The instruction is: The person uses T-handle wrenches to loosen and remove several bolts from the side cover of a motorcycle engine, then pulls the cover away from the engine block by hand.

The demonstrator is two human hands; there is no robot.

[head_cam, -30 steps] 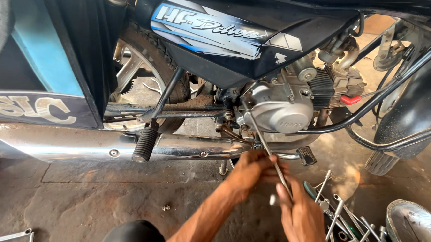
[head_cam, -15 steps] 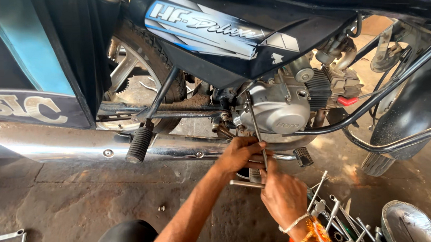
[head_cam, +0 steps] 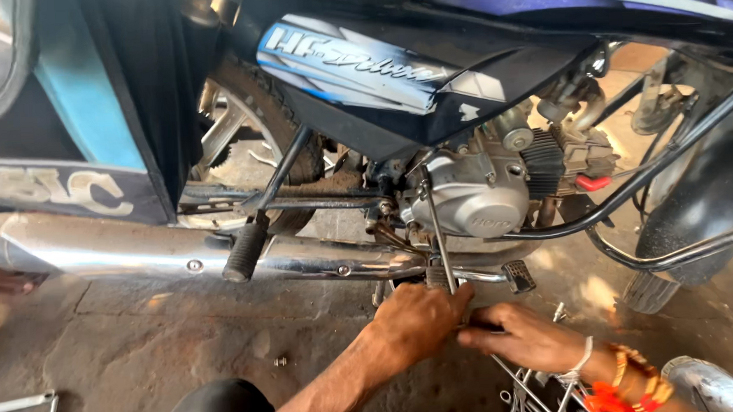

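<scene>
A stained, cracked concrete floor (head_cam: 125,340) spreads beneath my hands. A small nut (head_cam: 280,361) lies on it to the left of my left hand (head_cam: 417,323). Loose spanners (head_cam: 533,392) lie in a heap just below my right hand (head_cam: 525,339). More metal tools (head_cam: 21,410) rest far left.

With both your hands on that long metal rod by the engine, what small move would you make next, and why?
Probably steady the rod's lower end before turning. The left hand grips the long metal rod low down, the right hand pinches beside it, and the rod's top rests against the silver engine case, so a firm hold should stop it slipping.
</scene>
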